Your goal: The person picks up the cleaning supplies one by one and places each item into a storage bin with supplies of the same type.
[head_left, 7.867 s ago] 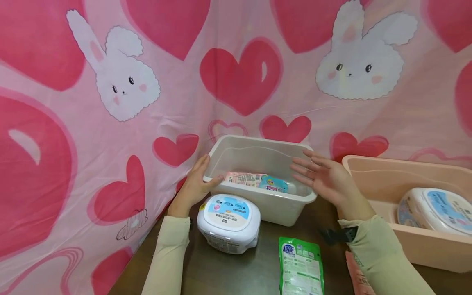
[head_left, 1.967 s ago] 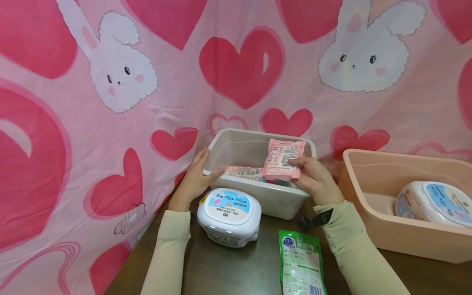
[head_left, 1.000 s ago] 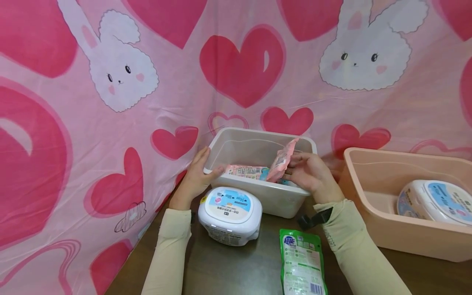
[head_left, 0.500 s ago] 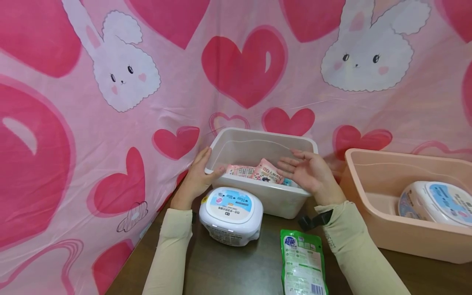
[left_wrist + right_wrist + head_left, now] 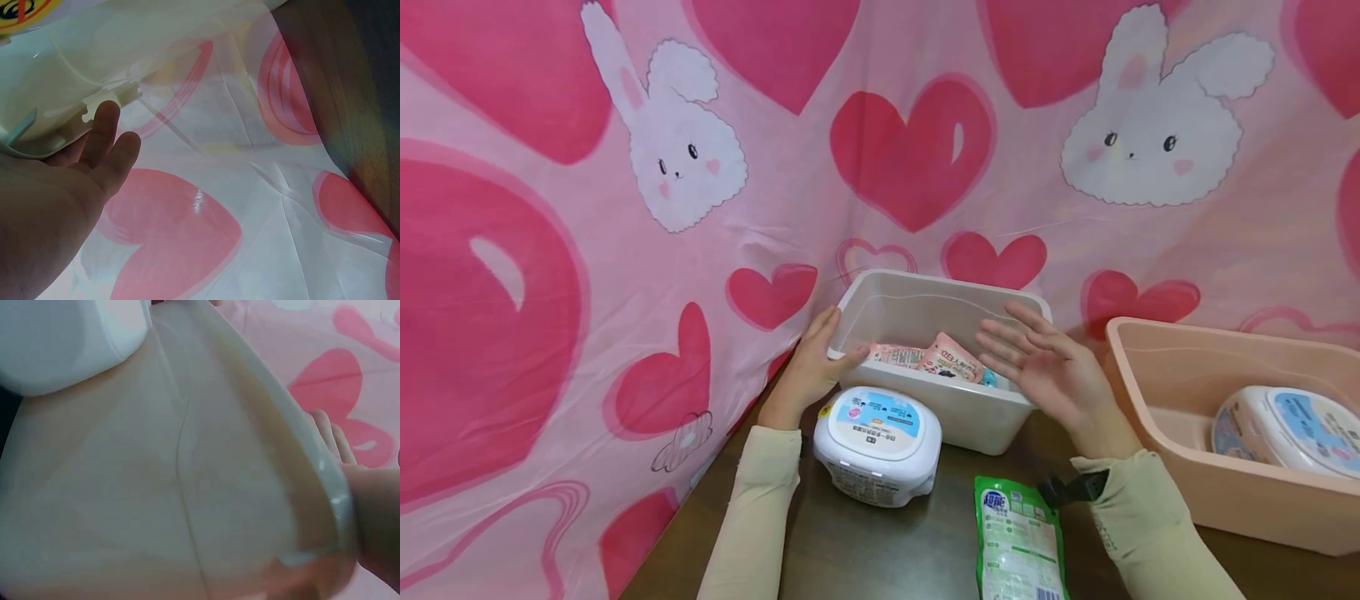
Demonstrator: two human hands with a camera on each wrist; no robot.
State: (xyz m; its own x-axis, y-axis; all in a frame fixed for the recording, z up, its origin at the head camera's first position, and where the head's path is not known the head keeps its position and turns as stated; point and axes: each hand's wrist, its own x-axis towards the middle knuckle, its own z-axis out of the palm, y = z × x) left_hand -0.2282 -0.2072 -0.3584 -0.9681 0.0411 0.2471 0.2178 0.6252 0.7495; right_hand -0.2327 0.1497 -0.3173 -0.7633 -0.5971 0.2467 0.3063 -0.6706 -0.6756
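My left hand (image 5: 808,367) grips the left end of an off-white plastic bin (image 5: 940,396), thumb over the rim and fingers outside it. In the left wrist view the fingers of that hand (image 5: 62,200) reach under the bin's rim. Held over the bin's right end, my right hand (image 5: 1048,367) has its fingers spread and holds nothing. A pink laundry packet (image 5: 950,358) with printed characters leans inside the bin. It lies over another pink packet (image 5: 895,355) and a blue one (image 5: 989,377), both partly hidden.
A white lidded tub (image 5: 876,446) with a blue label stands before the bin. A green pouch (image 5: 1021,537) lies on the dark table (image 5: 880,558). To the right, a peach bin (image 5: 1247,483) holds a similar white tub (image 5: 1292,429). Behind hangs a pink heart-and-rabbit cloth (image 5: 917,50).
My right hand brought the pink packet over the off-white bin, let it go inside, and has since drawn back slightly right with spread fingers. My left hand keeps its grip on the rim.
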